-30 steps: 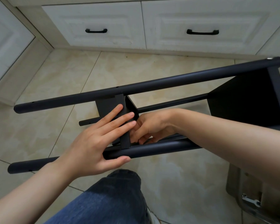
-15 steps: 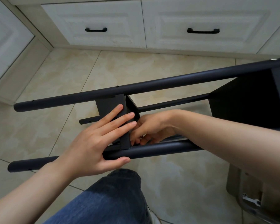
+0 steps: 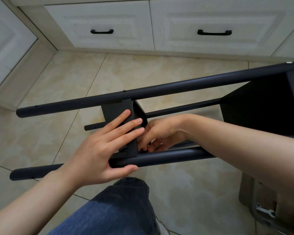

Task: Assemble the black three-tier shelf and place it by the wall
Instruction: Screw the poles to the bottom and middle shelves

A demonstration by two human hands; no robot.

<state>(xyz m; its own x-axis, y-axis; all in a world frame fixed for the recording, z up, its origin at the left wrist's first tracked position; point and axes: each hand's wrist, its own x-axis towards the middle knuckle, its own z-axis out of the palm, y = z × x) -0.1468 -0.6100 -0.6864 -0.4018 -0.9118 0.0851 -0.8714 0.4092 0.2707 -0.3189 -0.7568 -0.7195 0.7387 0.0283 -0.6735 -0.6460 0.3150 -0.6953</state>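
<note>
Black panel [image 3: 116,111] partly over right fingers [image 3: 143,141]

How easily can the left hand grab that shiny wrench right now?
Probably not: the left hand presses on the shelf panel, and the right forearm crosses above the wrench.

Soft even daylight, wide-angle edge distortion

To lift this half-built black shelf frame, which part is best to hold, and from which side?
Probably the upper pole and near pole, from above, between the middle panel and end panel: both are round, bare there and parallel, so easy to wrap and balance.
</note>
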